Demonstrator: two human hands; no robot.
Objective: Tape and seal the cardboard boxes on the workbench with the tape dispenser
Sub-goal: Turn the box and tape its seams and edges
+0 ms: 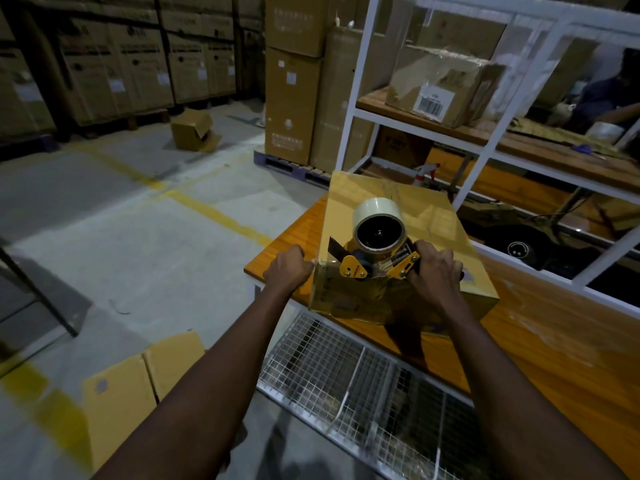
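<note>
Head view. Centre right of the frame: cardboard box (429, 216) on the orange workbench (554, 341), turned at an angle, glossy with clear tape over its top and near side. On the near top edge of the box: yellow tape dispenser (363, 265), roll of pale tape (377, 207) uppermost, dark blade end toward the left.

Right of the dispenser: right hand (434, 271), fingers clenched round the handle. At the near left corner of the box: left hand (289, 268), fingers curled, thumb against the top edge, grasping the box there. Both forearms bare, reaching in from the bottom of the frame.

Lower centre, below the bench edge: wire mesh basket (329, 368). Lower left: flattened cardboard (121, 410) on the concrete floor, near yellow painted lines (214, 213).

Upper left: stacked cartons (114, 64) in rows, with one small open box (190, 129) lying on the floor before them. Upper centre: tall cartons (294, 98) on a pallet (287, 166).

Upper right: white metal rack (360, 81) with a taped carton (446, 88) on a wooden shelf; beyond it, blurred, another person (609, 95). Low in the rack, just behind the cardboard box: spray bottle (423, 174) with a red trigger.
</note>
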